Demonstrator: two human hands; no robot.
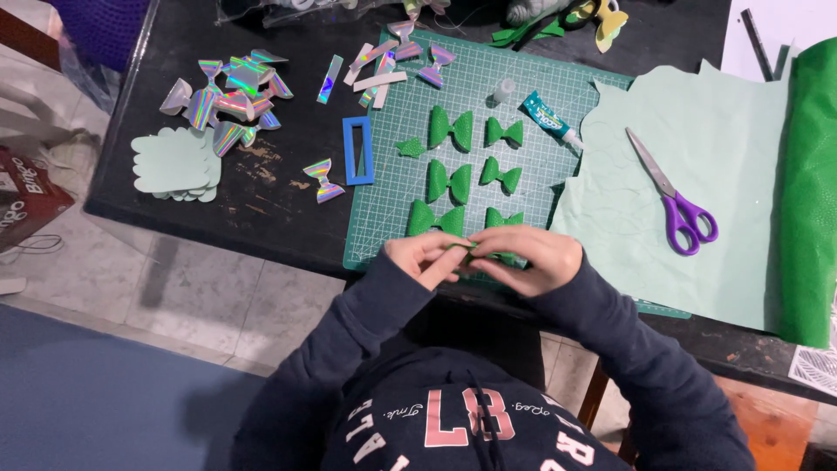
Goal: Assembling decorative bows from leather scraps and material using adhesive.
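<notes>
We are pinching a small green bow piece (472,248) between our left hand (425,258) and right hand (529,258) at lower centre; six green bows (450,127) are lying finished above, holographic pieces (228,98) waiting upper left.

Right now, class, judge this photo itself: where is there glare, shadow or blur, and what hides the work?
Head view: even, soft light; the holographic bow pieces throw rainbow glare; the dark table swallows shadows; focus is sharp on the cutting mat; the left hand and right hand cover the small green piece.
</notes>
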